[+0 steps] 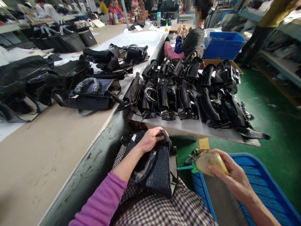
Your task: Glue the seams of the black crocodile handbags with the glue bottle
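Note:
On my lap, over a checked apron, rests a black handbag with a crocodile-like texture and a plastic-wrapped handle. My left hand grips the black material at its top edge. In my right hand is a yellowish squeeze bottle, held sideways with its green nozzle pointing left. The nozzle tip is close to the pale side edge of the handbag; whether they touch I cannot tell. The fingertips of my left hand are partly hidden in the folded material.
Rows of black handbags stand on a low table ahead. More bags lie on the long table at left. A blue basket sits at lower right. Beyond are a seated person and a blue bin.

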A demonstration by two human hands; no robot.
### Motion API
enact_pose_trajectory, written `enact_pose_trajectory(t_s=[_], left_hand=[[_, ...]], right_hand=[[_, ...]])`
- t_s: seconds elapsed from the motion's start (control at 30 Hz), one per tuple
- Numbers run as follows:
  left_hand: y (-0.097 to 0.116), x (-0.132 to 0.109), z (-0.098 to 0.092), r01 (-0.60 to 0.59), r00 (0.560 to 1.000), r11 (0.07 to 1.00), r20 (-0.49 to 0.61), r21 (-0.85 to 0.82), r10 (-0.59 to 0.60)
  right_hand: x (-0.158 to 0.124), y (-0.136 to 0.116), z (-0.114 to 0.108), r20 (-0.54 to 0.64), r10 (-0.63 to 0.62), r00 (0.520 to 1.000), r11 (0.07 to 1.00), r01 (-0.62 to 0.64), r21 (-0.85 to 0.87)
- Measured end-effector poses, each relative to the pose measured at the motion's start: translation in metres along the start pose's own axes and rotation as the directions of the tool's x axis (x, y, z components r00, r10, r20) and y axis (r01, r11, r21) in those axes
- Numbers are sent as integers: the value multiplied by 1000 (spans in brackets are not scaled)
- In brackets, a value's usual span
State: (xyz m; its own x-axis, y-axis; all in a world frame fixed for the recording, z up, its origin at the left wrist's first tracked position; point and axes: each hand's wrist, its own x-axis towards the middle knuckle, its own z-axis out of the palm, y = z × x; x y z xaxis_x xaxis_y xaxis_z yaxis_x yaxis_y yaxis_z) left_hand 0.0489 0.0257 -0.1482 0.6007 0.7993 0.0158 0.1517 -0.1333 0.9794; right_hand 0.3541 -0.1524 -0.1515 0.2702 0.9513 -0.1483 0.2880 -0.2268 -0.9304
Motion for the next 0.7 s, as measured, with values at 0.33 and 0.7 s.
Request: enact_pose_trajectory(t_s=[0.33,0.7], left_hand=[[1,1,0,-4,1000,1000,-4,-4,4],[0,2,0,0,1000,1000,-7,5,0]], right_hand=[[-8,6,1,-52,-7,999,1000,8,7],[7,19,9,-104,-107,989,991,97,-94]])
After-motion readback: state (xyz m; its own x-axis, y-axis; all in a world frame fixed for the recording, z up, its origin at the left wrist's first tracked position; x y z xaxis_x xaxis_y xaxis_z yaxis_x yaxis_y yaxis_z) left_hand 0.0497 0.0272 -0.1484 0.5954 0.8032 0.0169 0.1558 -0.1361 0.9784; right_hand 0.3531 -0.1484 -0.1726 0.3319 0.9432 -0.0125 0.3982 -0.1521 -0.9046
